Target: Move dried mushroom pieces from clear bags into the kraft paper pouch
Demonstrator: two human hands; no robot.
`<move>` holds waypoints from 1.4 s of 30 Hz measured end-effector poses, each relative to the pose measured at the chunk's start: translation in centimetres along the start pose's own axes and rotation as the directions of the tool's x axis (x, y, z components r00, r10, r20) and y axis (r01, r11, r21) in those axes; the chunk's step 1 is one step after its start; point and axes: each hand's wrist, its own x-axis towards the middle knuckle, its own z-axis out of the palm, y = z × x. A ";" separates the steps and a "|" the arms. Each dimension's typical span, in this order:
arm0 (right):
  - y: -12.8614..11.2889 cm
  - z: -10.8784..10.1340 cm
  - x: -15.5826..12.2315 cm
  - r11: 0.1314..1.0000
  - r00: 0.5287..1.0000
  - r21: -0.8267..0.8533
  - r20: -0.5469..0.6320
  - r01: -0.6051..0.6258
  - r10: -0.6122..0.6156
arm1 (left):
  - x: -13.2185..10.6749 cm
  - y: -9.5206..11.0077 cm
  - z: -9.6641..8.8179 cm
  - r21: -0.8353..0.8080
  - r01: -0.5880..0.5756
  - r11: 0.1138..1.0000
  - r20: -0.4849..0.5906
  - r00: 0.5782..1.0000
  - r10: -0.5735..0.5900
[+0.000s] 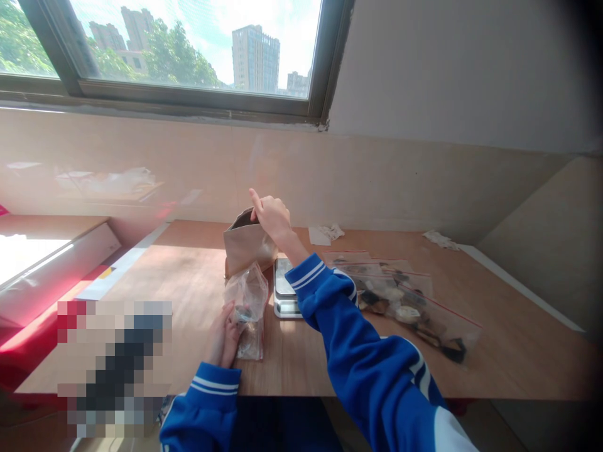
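My left hand is closed on the side of a clear plastic bag, which stands partly open on the table and holds a small dark item I cannot make out. My right hand is over the open mouth of a beige pouch just behind the plastic bag. One digit points up and the other fingers curl down at the pouch's rim, their tips hidden. A silver weighing scale sits just right of the plastic bag, partly covered by my right sleeve.
Several clear zip bags with red edges and dark and pale items inside lie on the wooden table to the right. Crumpled white paper is by the wall. A blurred-out patch covers the left front.
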 end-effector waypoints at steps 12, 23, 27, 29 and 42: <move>-0.9 -0.2 -0.9 0.969 0.944 0.036 -0.238 0.243 -0.228 | -0.2 0.2 0.2 -0.067 0.020 0.998 0.037 0.999 -0.018; -0.6 0.9 0.5 0.932 0.927 0.068 -0.154 0.355 -0.342 | -0.2 0.4 0.1 -0.059 0.051 0.997 0.002 0.999 -0.051; -0.7 0.5 -0.1 0.914 0.919 0.113 -0.126 0.389 -0.375 | -0.1 0.3 -0.2 -0.059 0.048 0.997 0.024 0.999 -0.046; -0.9 0.1 -0.6 0.905 0.908 0.123 -0.166 0.407 -0.385 | -0.1 0.2 -0.2 -0.067 0.052 0.996 0.031 0.998 -0.050; 2.8 -2.8 -11.7 0.832 0.802 0.551 0.469 0.062 -0.371 | -1.2 1.1 0.1 -0.170 0.088 0.981 0.191 0.980 -0.055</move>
